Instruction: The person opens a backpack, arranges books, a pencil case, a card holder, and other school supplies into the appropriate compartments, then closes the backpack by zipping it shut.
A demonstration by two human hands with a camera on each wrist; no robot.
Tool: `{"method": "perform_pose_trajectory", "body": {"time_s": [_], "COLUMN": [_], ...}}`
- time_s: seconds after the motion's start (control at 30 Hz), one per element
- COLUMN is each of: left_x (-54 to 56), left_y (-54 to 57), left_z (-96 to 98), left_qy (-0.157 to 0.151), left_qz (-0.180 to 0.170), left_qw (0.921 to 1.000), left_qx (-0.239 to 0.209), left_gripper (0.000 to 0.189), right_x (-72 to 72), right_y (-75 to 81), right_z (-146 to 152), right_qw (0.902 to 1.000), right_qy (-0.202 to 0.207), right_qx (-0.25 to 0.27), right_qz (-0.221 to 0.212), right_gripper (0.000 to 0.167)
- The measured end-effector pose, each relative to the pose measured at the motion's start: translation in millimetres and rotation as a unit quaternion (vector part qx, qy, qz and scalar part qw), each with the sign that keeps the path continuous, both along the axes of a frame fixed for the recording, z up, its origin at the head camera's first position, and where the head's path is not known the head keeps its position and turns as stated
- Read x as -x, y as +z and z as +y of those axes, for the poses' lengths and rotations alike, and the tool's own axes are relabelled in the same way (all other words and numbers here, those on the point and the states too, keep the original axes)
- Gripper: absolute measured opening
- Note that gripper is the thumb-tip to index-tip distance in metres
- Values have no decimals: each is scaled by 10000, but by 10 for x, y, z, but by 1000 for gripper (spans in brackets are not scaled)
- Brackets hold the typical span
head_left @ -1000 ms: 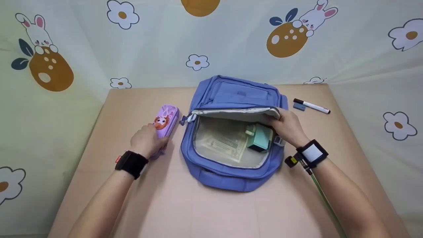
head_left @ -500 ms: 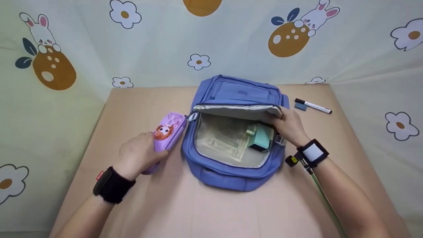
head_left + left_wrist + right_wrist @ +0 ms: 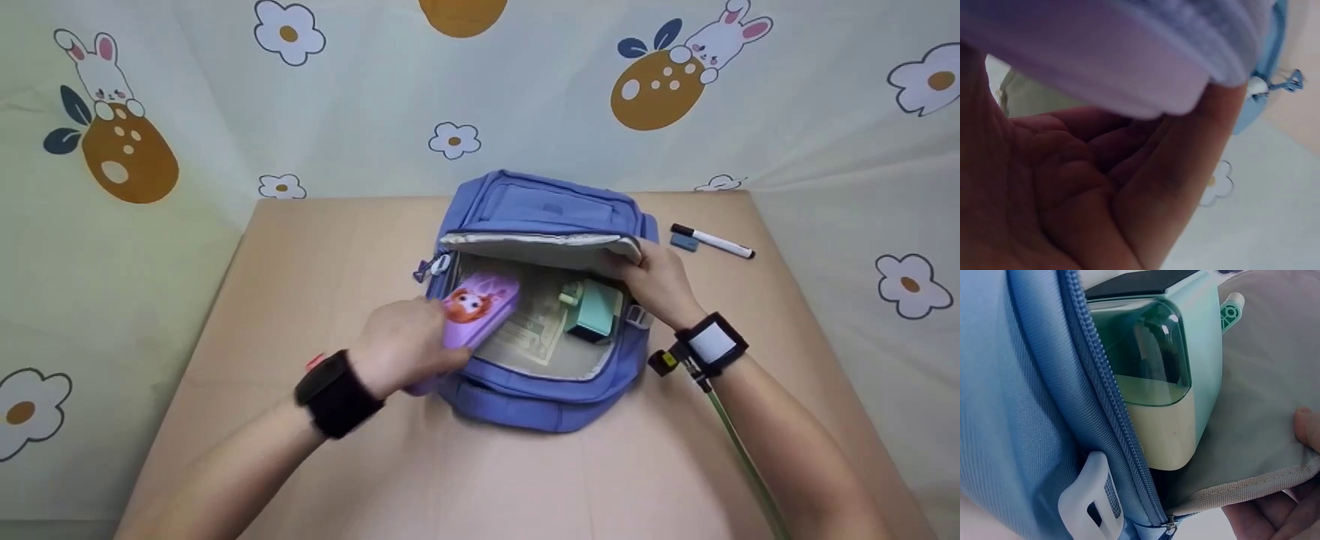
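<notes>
My left hand (image 3: 405, 341) grips a purple pencil case (image 3: 484, 307) with a cartoon face on its lid, held tilted over the left part of the backpack's opening. In the left wrist view the fingers curl round the purple case (image 3: 1100, 67). The blue backpack (image 3: 510, 416) lies on the table with its front compartment unzipped. My right hand (image 3: 660, 285) pinches the edge of the raised flap (image 3: 540, 247), thumb inside and fingers outside. Within the compartment sits a mint-green crank pencil sharpener (image 3: 596, 311), its clear drawer (image 3: 1151, 354) and crank (image 3: 1232, 312) showing in the right wrist view.
A black-and-white marker (image 3: 716, 241) and a small blue-grey block (image 3: 683, 242) lie on the table right of the backpack. Printed paper (image 3: 536, 337) shows inside the compartment. A patterned cloth (image 3: 375, 90) stands behind the table. A green cable (image 3: 739, 442) runs along the right forearm.
My left hand has lifted the pencil case off the table and carried it right, over the backpack's opening. My right hand keeps holding the flap, which is raised slightly higher.
</notes>
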State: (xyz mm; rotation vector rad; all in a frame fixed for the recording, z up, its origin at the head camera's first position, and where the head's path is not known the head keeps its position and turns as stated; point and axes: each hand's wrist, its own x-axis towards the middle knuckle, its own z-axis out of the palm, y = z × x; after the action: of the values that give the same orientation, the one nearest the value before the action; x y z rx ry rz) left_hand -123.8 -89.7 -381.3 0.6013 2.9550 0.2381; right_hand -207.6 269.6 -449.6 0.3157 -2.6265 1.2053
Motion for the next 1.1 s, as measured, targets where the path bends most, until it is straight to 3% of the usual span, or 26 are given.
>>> {"method": "perform_pose_trajectory", "body": {"time_s": [0.2, 0.43, 0.57, 0.9, 1.1], "left_x": [247, 437, 465, 571, 671], "left_y": [-70, -215, -291, -523, -642], "left_z": [429, 711, 779, 813, 813], "left_qy": [-417, -339, -316, -454, -352], "left_qz": [424, 357, 499, 1254, 1318], "left_qw": [9972, 9969, 9968, 9903, 9907], "left_qx": [454, 614, 533, 383, 4], "left_gripper": [42, 48, 48, 47, 44], "right_x": [3, 5, 5, -16, -17], "right_y": [24, 61, 72, 85, 98], "right_z": [-7, -5, 4, -14, -36], "right_qw": [10000, 9996, 9995, 9997, 9996], "right_qy": [4, -49, -110, -103, -76], "right_qx": [58, 211, 215, 199, 141], "right_qz": [-40, -191, -181, 129, 216], "right_gripper": [20, 24, 23, 22, 20]}}
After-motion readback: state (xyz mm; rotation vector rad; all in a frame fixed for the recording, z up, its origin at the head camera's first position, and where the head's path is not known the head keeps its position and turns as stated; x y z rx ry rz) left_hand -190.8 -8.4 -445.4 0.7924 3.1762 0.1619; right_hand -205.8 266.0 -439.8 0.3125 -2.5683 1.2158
